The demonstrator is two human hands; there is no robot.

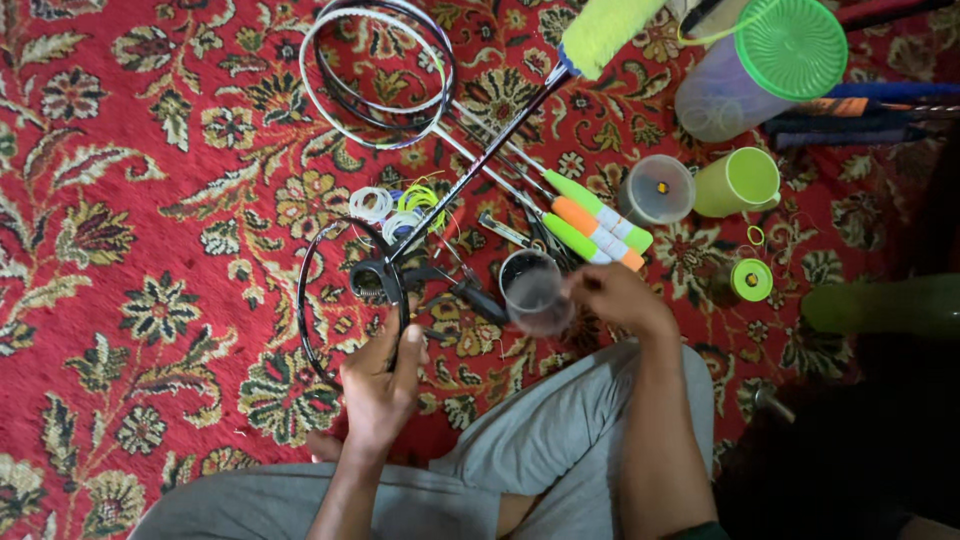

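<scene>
- The person is sitting on a red patterned carpet (130, 200), with grey-trousered legs (560, 440) showing at the bottom of the view.
- The left hand (380, 385) is closing its fingers around the rim of a black racket frame (310, 300), which is lying flat on the carpet; the thumb and fingers are wrapping the frame's right edge.
- The shaft of that racket is running up and to the right, ending in a yellow-green grip (605, 30).
- The right hand (615, 295) is holding a small clear plastic cup (535, 292) by its rim, fingers pinching it shut; the cup is tilting toward the camera, just right of the black frame.
- A second racket with a white frame (375, 75) is lying above, overlapping a dark frame.
- Coils of white and yellow string (400, 205) are sitting between the two frames.
- Tools with green and orange handles (595, 225) are lying just above the right hand.
- A clear lidded cup (657, 188) and a lime-green cup (738, 182) are lying side by side further right.
- A large translucent canister with a green lid (760, 60) is lying at the top right.
</scene>
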